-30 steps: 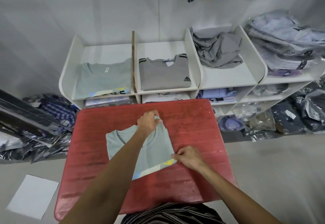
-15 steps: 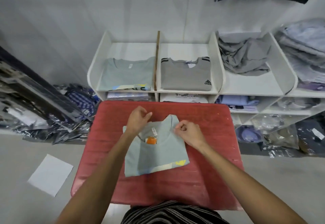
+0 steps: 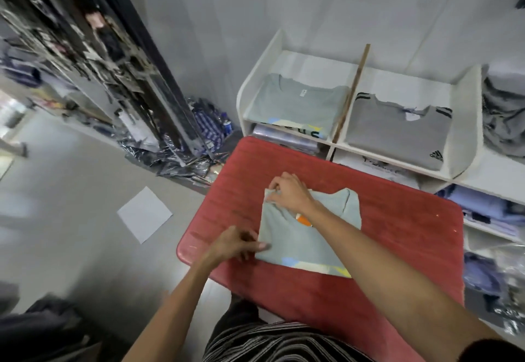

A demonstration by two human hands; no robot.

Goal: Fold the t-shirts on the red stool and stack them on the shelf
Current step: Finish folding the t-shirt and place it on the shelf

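Observation:
A folded pale green t-shirt with a coloured print along its near edge lies on the red stool. My right hand reaches across and pinches the shirt's far left corner. My left hand pinches the near left corner of the shirt. An orange tag shows at the collar beside my right forearm. Behind the stool stands the white shelf; its left compartment holds a folded pale green t-shirt, and the compartment beside it a folded grey t-shirt.
A crumpled grey garment fills the shelf compartment at the right edge. Lower shelves hold bagged clothes. Plastic-wrapped garments pile on the floor left of the shelf beside a dark rack. A white sheet of paper lies on the floor left of the stool.
The camera has swung left. My right hand crossed from the collar's right side to the shirt's far left corner. My left hand dropped from the collar to the near left corner.

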